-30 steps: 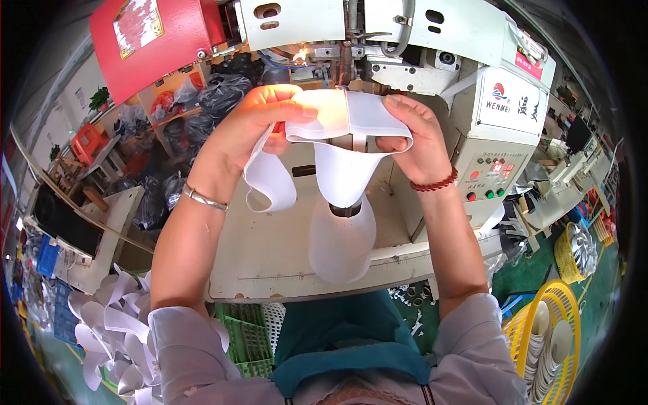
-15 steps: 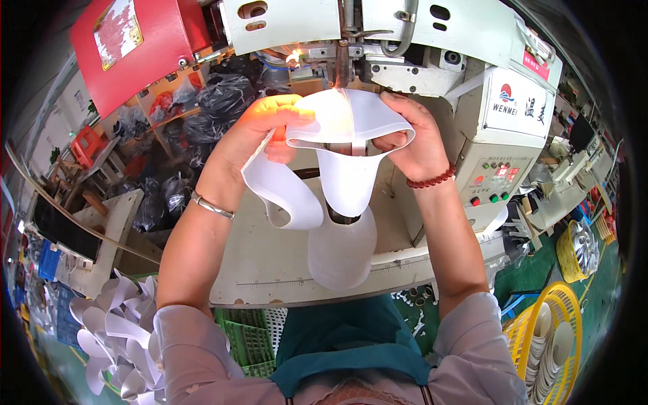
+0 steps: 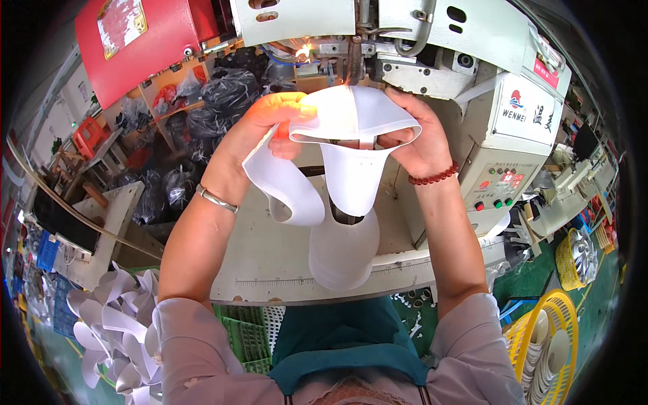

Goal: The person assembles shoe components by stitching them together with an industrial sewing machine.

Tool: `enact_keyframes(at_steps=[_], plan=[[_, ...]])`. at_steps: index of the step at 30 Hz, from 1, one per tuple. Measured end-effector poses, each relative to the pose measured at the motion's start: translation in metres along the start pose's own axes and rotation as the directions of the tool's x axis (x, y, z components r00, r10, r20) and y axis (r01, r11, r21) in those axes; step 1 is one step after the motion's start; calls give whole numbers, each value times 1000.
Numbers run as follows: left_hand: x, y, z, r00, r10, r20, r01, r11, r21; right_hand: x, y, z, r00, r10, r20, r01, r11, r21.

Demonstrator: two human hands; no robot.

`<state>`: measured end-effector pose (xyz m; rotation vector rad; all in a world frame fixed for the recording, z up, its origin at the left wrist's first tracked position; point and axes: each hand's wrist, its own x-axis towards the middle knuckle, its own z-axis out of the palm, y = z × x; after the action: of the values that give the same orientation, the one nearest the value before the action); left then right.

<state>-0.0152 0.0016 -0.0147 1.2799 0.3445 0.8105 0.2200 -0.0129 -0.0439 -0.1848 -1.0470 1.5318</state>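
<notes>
My left hand [image 3: 273, 123] pinches the left edge of a white shoe upper [image 3: 337, 113], thumb on top. My right hand [image 3: 423, 135] grips its right side, fingers curled under the opening. A seam runs down the middle of the upper, its far edge lying under the machine's working head [image 3: 354, 57]. Bright orange light falls on the upper and my left fingers. A white strap-like part [image 3: 287, 192] loops down below my left hand, and a rounded flap [image 3: 356, 179] hangs in the middle. Below that, another rounded white piece [image 3: 344, 253] lies against the machine bed.
A small flame [image 3: 304, 52] glows left of the head. The control box [image 3: 503, 182] has lit digits and coloured buttons. White cut pieces [image 3: 121, 331] are heaped at lower left; a yellow basket [image 3: 567, 331] at lower right holds stacked ones. Black bags [image 3: 226, 101] fill the back left.
The whole view has shifted slightly, with the machine further right in it. Both hands keep their hold, and the upper sits slightly further right and higher in the picture.
</notes>
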Motion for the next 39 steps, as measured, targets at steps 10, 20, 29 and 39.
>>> enact_keyframes(at_steps=[10, 20, 29, 39], plan=[[2, 1, -2, 1000, 21, -7, -20, 998, 59, 5, -1, -2, 999, 44, -18, -42, 997, 59], [7, -1, -9, 1000, -10, -19, 9, 1000, -16, 9, 7, -10, 994, 106, 5, -105, 978, 182], [8, 1, -9, 999, -35, -14, 36, 999, 41, 8, 6, -7, 990, 125, -70, -112, 980, 162], [8, 0, -9, 999, -48, -23, 49, 999, 17, 7, 6, -9, 988, 150, -46, -139, 973, 184]])
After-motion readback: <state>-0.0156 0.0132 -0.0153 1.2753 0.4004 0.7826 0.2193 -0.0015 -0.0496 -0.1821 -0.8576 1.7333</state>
